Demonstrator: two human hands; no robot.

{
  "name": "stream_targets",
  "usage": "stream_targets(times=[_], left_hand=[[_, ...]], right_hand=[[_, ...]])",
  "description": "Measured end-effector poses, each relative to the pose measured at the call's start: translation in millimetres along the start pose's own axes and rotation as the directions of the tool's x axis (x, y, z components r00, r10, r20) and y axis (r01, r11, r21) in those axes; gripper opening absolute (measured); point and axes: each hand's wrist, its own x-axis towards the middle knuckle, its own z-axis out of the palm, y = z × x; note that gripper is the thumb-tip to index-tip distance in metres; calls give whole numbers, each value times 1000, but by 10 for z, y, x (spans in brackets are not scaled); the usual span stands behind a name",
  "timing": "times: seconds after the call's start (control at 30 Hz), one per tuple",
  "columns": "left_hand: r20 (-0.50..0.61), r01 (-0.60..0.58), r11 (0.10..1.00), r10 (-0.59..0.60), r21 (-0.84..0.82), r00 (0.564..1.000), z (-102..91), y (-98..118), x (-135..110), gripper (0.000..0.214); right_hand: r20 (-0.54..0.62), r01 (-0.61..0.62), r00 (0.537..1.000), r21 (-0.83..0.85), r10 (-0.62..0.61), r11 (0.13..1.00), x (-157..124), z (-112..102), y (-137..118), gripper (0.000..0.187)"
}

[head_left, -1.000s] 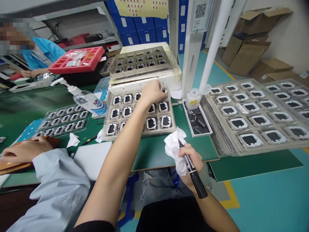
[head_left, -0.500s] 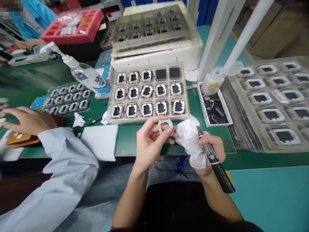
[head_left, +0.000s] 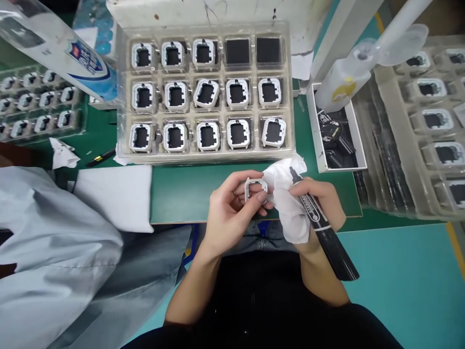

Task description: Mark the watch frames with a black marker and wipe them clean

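Note:
Between its thumb and fingers, my left hand (head_left: 230,211) pinches a light grey watch case frame (head_left: 248,190) over the front edge of the table. My right hand (head_left: 321,201) grips a black marker pen (head_left: 332,249), tip up and to the left, along with a crumpled white tissue (head_left: 290,213). The tissue's edge lies close to the fingers of my left hand. Just beyond my hands is a clear plastic tray (head_left: 207,157) with rows of similar frames. Two of its back-row pockets hold only dark squares.
A white box (head_left: 319,140) on the right holds black parts and a leaning white bottle (head_left: 339,85). Stacked trays (head_left: 395,189) stand beyond it. At left are a clear bottle (head_left: 72,53), a white foam sheet (head_left: 116,198), a black pen (head_left: 101,158) and a co-worker's sleeve (head_left: 54,242).
My view has tilted down and moved closer to the tray. Both hands keep their hold on the frame, marker pen and tissue. The co-worker's hand is out of view.

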Motion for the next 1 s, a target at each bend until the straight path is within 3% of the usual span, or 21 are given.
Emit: stream_targets(times=[0.3, 0.7, 0.83, 1.0], left_hand=[[1, 57, 998, -57, 1, 998, 3, 37, -30, 28], [55, 23, 996, -18, -91, 998, -62, -9, -42, 26], [60, 47, 996, -43, -69, 997, -61, -12, -56, 29], [15, 123, 992, -122, -7, 992, -30, 48, -41, 35]], right_hand=[[-41, -55, 998, -20, 54, 998, -54, 39, 18, 20], [93, -106, 990, 18, 104, 994, -19, 12, 30, 13], [12, -123, 992, 63, 122, 990, -11, 47, 17, 11], [-35, -178, 984, -11, 177, 984, -30, 49, 57, 17]])
